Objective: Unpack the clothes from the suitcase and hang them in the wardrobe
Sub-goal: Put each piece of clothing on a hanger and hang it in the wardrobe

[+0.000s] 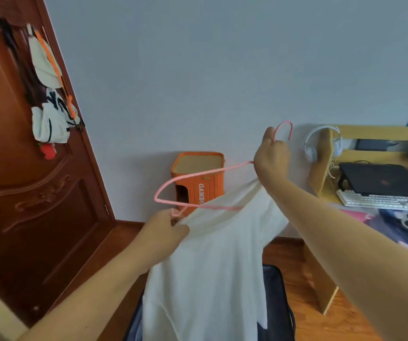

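The wooden door (38, 193) fills the left side, its top and left edge cut off; the bags and caps (50, 99) hanging on it are too jumbled to separate. The desk (380, 148) on the right runs out of view, carrying a black laptop (382, 179), a white keyboard (372, 201) and white headphones (321, 141) hung over its upright; the small items on its shelf are too blurred to make out.

The white garment (210, 267) hangs in the middle and runs off the bottom edge, hiding most of the dark suitcase (276, 303) open on the floor behind it. Only the case's dark edges show, so what lies inside cannot be told.

Against the wall stands an orange box stool (198, 178) with an opening in its side; the opening is dark and its contents are unclear.

The pink hanger (198, 174) is tilted, one end tucked into the garment's shoulder, the other bare. The right hand (271, 158) pinches the hanger just below its hook. The left hand (166, 230) grips the garment's fabric at the hanger's lower corner.
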`<state>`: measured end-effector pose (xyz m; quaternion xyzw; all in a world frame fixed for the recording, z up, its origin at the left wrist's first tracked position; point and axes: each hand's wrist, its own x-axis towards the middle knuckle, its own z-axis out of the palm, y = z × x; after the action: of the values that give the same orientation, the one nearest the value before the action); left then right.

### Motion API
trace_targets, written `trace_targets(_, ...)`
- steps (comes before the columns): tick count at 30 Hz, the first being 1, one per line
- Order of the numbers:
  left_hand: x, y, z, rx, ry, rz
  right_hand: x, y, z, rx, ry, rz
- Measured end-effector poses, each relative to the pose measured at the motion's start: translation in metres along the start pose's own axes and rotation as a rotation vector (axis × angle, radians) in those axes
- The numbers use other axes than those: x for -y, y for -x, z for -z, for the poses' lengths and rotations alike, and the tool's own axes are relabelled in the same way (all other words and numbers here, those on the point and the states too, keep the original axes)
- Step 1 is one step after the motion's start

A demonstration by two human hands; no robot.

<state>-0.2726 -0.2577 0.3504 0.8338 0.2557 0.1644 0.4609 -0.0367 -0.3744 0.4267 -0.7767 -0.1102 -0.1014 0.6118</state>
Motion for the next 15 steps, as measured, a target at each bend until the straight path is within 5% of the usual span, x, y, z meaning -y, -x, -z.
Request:
trace_targets(5,0.003,-0.009,0.043,-0.312,0.039,0.06,-0.012,-0.002,-0.005,-0.024,-0.029,0.048)
trace_targets(8,-0.004,-0.007,0.055,-0.473,-0.153,-0.003,-0.018,0.005,-0.01,0.007,0.069,0.137)
trace_targets(15,-0.007,-0.01,0.081,-0.49,-0.08,0.053,-0.046,0.011,-0.009,-0.023,0.145,0.147)
